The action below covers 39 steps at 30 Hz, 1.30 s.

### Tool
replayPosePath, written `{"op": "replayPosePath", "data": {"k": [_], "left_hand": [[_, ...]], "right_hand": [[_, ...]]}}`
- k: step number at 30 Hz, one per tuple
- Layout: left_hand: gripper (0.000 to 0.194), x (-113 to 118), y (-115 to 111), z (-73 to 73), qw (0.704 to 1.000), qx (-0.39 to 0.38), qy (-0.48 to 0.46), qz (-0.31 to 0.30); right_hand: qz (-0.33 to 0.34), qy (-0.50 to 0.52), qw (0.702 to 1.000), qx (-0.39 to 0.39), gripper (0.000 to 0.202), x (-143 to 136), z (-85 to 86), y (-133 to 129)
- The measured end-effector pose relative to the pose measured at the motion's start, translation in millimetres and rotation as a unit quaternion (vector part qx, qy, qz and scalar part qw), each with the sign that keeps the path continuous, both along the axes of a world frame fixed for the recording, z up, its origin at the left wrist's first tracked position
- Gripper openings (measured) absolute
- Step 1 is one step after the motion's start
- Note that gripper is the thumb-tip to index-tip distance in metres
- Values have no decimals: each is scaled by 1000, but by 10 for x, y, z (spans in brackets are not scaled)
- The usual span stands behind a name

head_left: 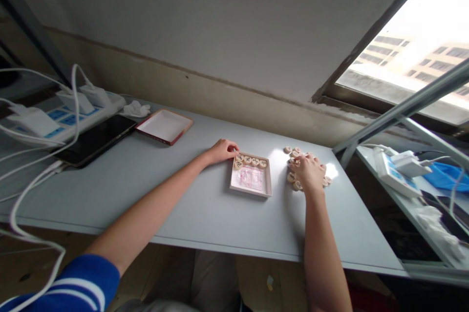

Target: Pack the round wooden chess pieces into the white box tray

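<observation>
A shallow square box (269, 180) rests on the grey desk, with several round wooden Chinese chess pieces (255, 161) along its far side and one just below at the left. Pink-printed paper or plastic (251, 177) covers the box's floor. My left hand (222, 150) has its fingers closed at the box's far left corner. To the right of the box, my right hand (309, 171) lies over a loose group of chess pieces (297, 185), fingers apart and bent down onto them. The hand hides some pieces and its own fingertips.
The box's lid (164, 125) lies inside up at the back left. Beside it are a black tablet or phone (98, 140), crumpled tissue (136, 108) and a power strip (69, 116) with white cables. A metal frame (399, 106) borders the desk's right end.
</observation>
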<state>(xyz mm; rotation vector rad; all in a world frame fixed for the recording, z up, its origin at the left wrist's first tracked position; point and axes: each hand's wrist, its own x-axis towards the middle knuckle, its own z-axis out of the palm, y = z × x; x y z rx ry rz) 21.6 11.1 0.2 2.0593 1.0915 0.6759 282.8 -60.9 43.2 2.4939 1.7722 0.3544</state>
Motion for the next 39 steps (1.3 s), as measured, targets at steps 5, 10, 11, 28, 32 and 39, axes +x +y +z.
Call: {"op": "replayPosePath", "data": {"k": [5, 10, 11, 28, 32, 39], "left_hand": [[24, 15, -11, -16, 1000, 2, -16, 18], [22, 31, -16, -30, 998, 19, -19, 48], [22, 33, -16, -31, 998, 19, -21, 51], [22, 37, 4, -69, 998, 19, -39, 42], [23, 37, 1, -65, 998, 22, -36, 42], [22, 34, -1, -65, 998, 23, -33, 42]], "right_hand": [[20, 15, 999, 29, 27, 0, -89, 43], [86, 114, 988, 52, 24, 79, -139, 91], [102, 153, 982, 51, 25, 83, -126, 98], [372, 199, 907, 17, 16, -772, -124, 15], [376, 201, 904, 28, 9, -758, -145, 19], [333, 209, 917, 75, 18, -563, -105, 74]]}}
